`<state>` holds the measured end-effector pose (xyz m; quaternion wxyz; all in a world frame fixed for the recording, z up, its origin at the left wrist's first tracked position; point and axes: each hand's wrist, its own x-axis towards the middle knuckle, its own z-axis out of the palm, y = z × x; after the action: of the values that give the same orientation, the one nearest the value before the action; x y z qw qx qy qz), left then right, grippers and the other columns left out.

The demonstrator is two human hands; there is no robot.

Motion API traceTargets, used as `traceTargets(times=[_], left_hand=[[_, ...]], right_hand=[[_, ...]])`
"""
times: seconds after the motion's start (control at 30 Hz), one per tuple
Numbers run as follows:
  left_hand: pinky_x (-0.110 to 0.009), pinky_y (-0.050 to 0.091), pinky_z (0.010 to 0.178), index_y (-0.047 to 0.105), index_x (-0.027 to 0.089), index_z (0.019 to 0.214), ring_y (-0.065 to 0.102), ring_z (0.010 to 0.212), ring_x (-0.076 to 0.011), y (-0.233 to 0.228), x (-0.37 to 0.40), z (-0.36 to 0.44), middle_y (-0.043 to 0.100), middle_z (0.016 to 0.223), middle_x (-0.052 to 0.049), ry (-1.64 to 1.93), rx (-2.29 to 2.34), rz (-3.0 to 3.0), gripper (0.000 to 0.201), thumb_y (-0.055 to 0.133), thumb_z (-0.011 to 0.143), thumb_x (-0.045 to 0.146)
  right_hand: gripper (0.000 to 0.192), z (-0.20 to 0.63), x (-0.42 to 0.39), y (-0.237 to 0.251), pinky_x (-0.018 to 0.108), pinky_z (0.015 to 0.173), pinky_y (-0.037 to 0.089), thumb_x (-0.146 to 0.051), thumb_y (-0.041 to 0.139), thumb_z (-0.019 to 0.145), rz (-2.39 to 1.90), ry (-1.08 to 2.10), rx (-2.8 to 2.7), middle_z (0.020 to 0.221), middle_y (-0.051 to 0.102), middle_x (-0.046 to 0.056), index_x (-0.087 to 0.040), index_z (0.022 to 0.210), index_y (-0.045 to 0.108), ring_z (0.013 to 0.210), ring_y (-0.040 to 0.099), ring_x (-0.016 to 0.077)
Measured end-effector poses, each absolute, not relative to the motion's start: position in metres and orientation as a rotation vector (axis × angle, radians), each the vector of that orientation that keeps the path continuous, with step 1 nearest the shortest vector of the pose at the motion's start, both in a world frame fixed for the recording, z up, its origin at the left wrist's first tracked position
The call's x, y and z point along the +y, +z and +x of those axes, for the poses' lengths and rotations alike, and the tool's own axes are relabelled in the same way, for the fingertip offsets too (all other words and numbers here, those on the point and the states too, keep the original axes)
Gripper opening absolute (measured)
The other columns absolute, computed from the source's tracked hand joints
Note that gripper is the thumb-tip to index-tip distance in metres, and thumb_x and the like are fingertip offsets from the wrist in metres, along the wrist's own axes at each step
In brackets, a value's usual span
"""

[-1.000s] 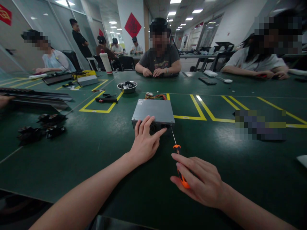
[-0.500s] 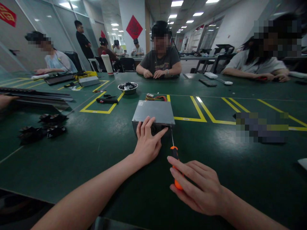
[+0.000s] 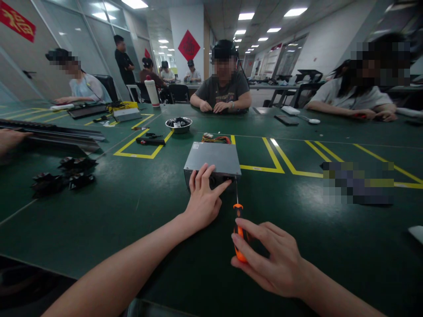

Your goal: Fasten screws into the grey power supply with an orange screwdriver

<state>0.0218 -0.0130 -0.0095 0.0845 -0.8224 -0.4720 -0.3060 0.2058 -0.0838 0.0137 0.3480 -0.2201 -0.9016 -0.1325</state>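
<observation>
Right hand [image 3: 274, 259]: closed around the orange handle of a screwdriver [image 3: 238, 229]; fingers wrap over the handle, thumb side toward the camera.
Screwdriver axis: long axis runs almost straight away from the person, handle near, thin shaft pointing ahead and slightly left; the tip meets the near right corner of the metal box [image 3: 213, 159].
Left hand [image 3: 203, 200]: not gripping; lies flat with fingers spread over the box's near edge and front face, index finger stretched toward the shaft tip.
Box position: on the green table [image 3: 99, 220], directly ahead of both hands, just beyond the screwdriver tip; its long sides run left to right, across the shaft's line.
Nearer hand: left is on the box; right stands back by the tool's length.
Behind box: coloured wires [image 3: 216, 139], then a steel bowl [image 3: 178, 124].
Others: people seated across the table.
</observation>
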Motion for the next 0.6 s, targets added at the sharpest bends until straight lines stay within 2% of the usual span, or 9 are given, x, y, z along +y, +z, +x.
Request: traceTargets(times=[0.13,0.27,0.37,0.47,0.6], left_hand=[[-0.056,0.013,0.104,0.05,0.031,0.12,0.011,0.132,-0.0335,-0.0082,-0.0135,0.0213,0.018,0.14,-0.006,-0.914,-1.397,-2.463,0.057,0.053,0.069,0.006],[-0.056,0.012,0.104,0.05,0.031,0.12,0.01,0.132,-0.0331,-0.0088,-0.0135,0.0215,0.017,0.14,-0.006,-0.9,-1.405,-2.457,0.058,0.053,0.068,0.005],[-0.056,0.012,0.104,0.049,0.031,0.12,0.01,0.132,-0.0329,-0.0093,-0.0136,0.0214,0.016,0.14,-0.007,-0.891,-1.407,-2.456,0.06,0.053,0.067,0.004],[-0.056,0.012,0.104,0.049,0.031,0.121,0.01,0.132,-0.0325,-0.0093,-0.0134,0.0208,0.017,0.14,-0.007,-0.886,-1.396,-2.459,0.06,0.053,0.067,0.004],[-0.056,0.012,0.104,0.049,0.031,0.12,0.011,0.132,-0.0322,-0.009,-0.013,0.0199,0.019,0.14,-0.007,-0.879,-1.402,-2.461,0.059,0.053,0.068,0.005]], right_hand=[[0.019,0.2059,-0.083,0.0092,0.026,0.06,0.05,-0.021,0.06,0.075,-0.553,-0.315,-2.308,0.103,0.063,0.018,-0.013,0.09,0.052,0.075,0.061,0.0143],[0.026,0.2073,-0.0834,0.0065,0.026,0.067,0.052,-0.028,0.06,0.075,-0.588,-0.292,-2.314,0.105,0.061,0.019,-0.012,0.094,0.051,0.086,0.062,0.0174],[0.027,0.2069,-0.0838,0.0088,0.026,0.065,0.052,-0.025,0.056,0.077,-0.574,-0.336,-2.38,0.107,0.059,0.02,-0.013,0.101,0.054,0.091,0.061,0.0199],[0.028,0.2054,-0.0835,0.0115,0.026,0.064,0.051,-0.022,0.057,0.076,-0.56,-0.432,-2.402,0.104,0.06,0.018,-0.016,0.104,0.057,0.082,0.061,0.0177],[0.024,0.2043,-0.0825,0.0123,0.027,0.06,0.05,-0.026,0.065,0.072,-0.556,-0.56,-2.304,0.093,0.064,0.014,-0.015,0.092,0.059,0.073,0.06,0.0156]])
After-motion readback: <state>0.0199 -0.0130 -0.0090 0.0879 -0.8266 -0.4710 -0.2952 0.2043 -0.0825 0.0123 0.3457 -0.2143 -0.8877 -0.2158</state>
